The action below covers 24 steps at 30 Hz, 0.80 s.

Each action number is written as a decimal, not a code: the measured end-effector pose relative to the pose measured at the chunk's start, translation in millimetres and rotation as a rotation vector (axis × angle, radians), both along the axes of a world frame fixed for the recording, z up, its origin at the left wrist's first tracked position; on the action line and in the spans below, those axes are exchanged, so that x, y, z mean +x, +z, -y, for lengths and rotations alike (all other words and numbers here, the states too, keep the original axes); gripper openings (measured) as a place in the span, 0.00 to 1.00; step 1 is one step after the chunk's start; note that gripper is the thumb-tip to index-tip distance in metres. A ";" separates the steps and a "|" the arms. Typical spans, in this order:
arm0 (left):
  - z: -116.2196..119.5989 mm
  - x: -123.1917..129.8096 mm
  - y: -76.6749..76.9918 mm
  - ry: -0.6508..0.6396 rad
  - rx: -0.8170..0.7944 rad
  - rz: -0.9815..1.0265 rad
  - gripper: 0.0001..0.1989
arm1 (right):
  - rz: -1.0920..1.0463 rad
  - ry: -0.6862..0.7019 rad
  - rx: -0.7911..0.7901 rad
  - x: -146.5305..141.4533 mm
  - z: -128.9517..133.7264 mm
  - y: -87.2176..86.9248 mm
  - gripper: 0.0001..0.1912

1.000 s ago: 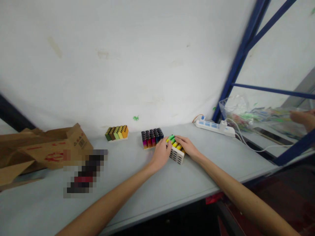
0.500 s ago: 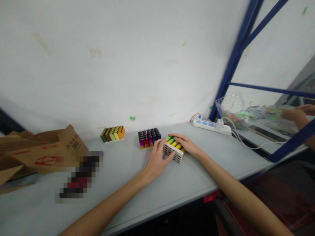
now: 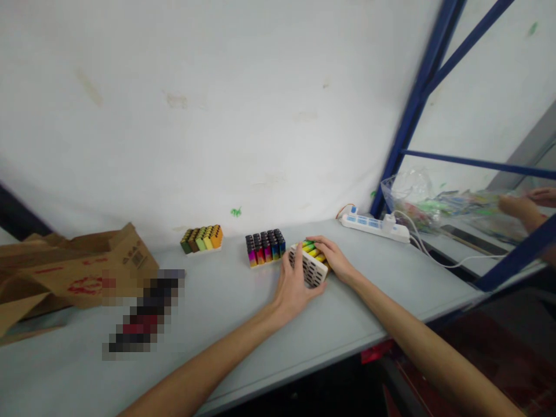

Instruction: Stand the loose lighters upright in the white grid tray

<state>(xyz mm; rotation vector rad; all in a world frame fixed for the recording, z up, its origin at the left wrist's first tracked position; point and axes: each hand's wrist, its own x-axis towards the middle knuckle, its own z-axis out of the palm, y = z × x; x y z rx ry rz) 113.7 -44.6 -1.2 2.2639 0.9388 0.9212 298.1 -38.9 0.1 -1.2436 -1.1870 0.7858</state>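
Observation:
A white slotted tray [image 3: 313,270] is tipped on its side, its perforated bottom facing me. Yellow and green lighters [image 3: 311,249] stick out of its far side. My left hand [image 3: 295,286] grips the tray, fingers over its left edge and thumb at the lower right corner. From the right, my right hand [image 3: 334,259] is closed over the lighters; some of its fingertips are hidden. Just left stands a tray of black-topped lighters [image 3: 266,248] in purple, red and blue. Farther left is another tray of lighters [image 3: 202,239] in green, brown, yellow and orange.
A cardboard box [image 3: 108,266] with open flaps stands on the grey table [image 3: 226,313] at left, beside a pixelated dark item [image 3: 145,313]. A white power strip [image 3: 376,226] lies near the blue frame [image 3: 403,127]. Beyond it are plastic bags [image 3: 434,205] and another person's hand [image 3: 519,208].
My left hand has shifted right and turned, its fingers now spread across the tray's bottom and its thumb lower. The right hand stays over the lighters. The view has shifted slightly.

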 end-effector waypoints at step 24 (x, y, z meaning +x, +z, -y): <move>-49.1 29.2 53.6 -0.098 0.098 -0.224 0.52 | -0.294 -0.202 -0.033 10.6 -22.7 -21.4 0.19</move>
